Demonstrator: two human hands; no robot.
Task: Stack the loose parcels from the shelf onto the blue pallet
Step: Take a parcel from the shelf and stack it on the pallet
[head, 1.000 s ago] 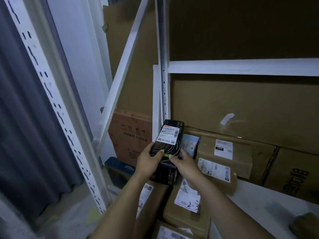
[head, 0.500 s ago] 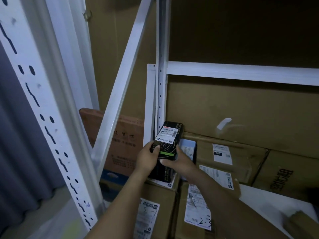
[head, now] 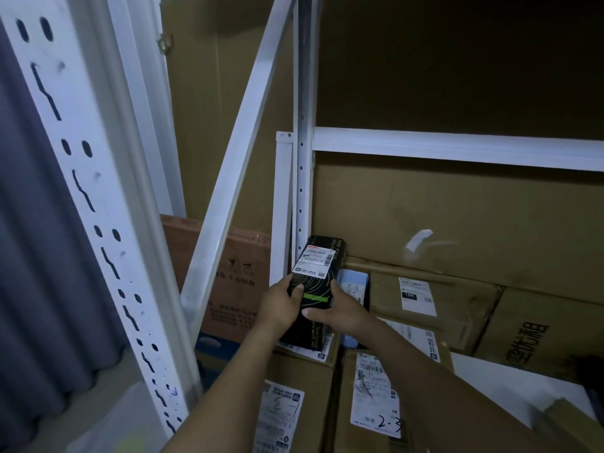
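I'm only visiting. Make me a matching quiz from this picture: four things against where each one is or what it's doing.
Things:
1 black box
2 light blue parcel
3 reddish carton
4 left hand

Descriptions:
A behind the diagonal brace, at left
B held up, white label on its face
C grips the box's left edge
D tucked just right of the box

Pairs: 1-B, 2-D, 3-A, 4-C

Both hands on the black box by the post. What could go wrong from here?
1. The black box has its far end by the white upright; it may snag coming out.
2. The left hand and right hand grip only its side edges, so it could slip.
3. The light blue parcel beside it might tip.
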